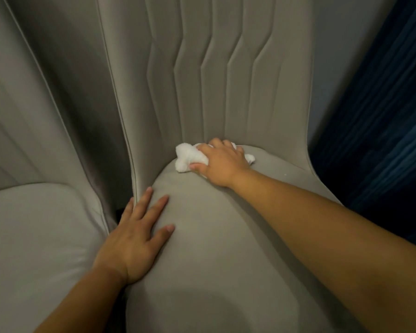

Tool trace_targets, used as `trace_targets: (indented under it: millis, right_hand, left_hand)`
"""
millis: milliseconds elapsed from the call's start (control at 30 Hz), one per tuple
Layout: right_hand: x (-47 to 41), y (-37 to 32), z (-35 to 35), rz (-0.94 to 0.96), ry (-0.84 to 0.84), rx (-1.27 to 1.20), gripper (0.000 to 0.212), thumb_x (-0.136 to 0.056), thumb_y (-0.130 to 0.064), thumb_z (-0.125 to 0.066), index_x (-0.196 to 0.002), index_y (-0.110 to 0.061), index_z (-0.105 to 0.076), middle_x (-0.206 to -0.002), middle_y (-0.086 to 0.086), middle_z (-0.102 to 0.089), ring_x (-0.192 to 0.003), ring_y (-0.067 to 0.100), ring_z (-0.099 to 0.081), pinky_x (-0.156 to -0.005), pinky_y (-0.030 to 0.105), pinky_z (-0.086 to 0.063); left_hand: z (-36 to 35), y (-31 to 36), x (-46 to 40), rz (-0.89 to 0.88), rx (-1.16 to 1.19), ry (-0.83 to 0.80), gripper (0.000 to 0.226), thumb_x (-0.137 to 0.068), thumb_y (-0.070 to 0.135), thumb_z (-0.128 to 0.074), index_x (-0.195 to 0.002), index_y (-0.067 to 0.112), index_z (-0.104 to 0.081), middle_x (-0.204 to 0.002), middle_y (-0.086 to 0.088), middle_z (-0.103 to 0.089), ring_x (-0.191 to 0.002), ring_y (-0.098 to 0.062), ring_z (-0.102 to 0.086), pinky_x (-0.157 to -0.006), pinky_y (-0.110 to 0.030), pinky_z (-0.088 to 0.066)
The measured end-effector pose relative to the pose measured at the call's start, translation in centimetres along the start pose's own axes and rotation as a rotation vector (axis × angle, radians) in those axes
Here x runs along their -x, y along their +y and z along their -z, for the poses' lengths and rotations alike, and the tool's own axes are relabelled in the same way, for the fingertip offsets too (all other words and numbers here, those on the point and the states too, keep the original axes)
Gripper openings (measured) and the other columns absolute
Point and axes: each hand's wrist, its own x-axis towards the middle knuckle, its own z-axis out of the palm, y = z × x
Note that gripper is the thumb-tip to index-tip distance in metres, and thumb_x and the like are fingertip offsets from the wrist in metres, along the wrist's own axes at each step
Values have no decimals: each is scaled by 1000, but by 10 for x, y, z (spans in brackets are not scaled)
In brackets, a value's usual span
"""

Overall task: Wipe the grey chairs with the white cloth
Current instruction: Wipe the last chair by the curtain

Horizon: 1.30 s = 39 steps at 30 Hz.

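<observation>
A crumpled white terry cloth (pixel 187 159) is gripped in the right hand (pixel 222 164), whose fingers are curled down over it and pressed onto the padded seat of a grey upholstered chair (pixel 214 236). The grip sits at the far end of the seat, right where the cushion meets the backrest. Most of the cloth bulges out to the left of the gripping fingers, and a smaller tuft pokes out on the right side of the hand. Directly beyond the grip, the backrest rises with vertical stitched channels that kink in a zigzag line.

Nearer the viewer and to the left of the grip, the left hand (pixel 136 236) is laid flat and open on the seat's left edge, fingers spread, nothing held; its outer fingers reach over the piped seam. Further left of both hands, a second grey upholstered chair (pixel 34 224) of the same kind is seen just beside the first, a narrow dark gap between them. To the right of the grip, beyond the seat edge, a dark blue striped surface (pixel 375 128) is visible.
</observation>
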Motion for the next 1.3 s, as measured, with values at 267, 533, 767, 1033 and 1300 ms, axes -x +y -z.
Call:
trace_targets:
  millis: [267,533,767,1033,1300]
  right_hand:
    - [115,-5,7,131,7,47,66,-85,-83,-30,-136,-45,-47,-134,-10,-50,-123,23,-44,-103,45,-32]
    - [31,9,9,-24,-26,81,66,-89,-82,-34,-140,-42,-45,-136,-1,-51,-127,28,-45,-101,47,-33]
    - [-14,-19,-5,-20,6,92,66,-87,-81,-35,-138,-42,-48,-137,4,-50,-126,31,-43,-102,50,-28]
    - [-18,-38,-4,224,-19,58,63,-88,-80,-40,-136,-42,-54,-137,-1,-50,-130,28,-41,-107,50,-29]
    - [-34,26,32,-142,-115,196,61,-91,-75,-40,-137,-39,-56,-136,7,-53,-129,33,-45,-103,52,-32]
  left_hand:
    - [3,2,1,-1,7,-49,83,-72,85,-8,-149,57,2,-153,31,25,-149,-14,18,-120,-39,-6]
    - [1,-2,1,-28,34,-36,79,-73,86,-9,-148,60,1,-154,32,24,-148,-14,20,-121,-39,-6]
    - [-1,1,2,-16,-6,-15,80,-72,87,-11,-147,61,1,-154,30,25,-149,-15,17,-121,-39,-9]
    - [-2,1,1,-15,-47,-9,81,-74,88,-10,-148,59,5,-157,28,22,-149,-16,17,-122,-39,-6]
    - [-2,-4,0,-44,-42,13,77,-77,87,-11,-147,61,3,-159,28,17,-150,-17,13,-122,-37,-5]
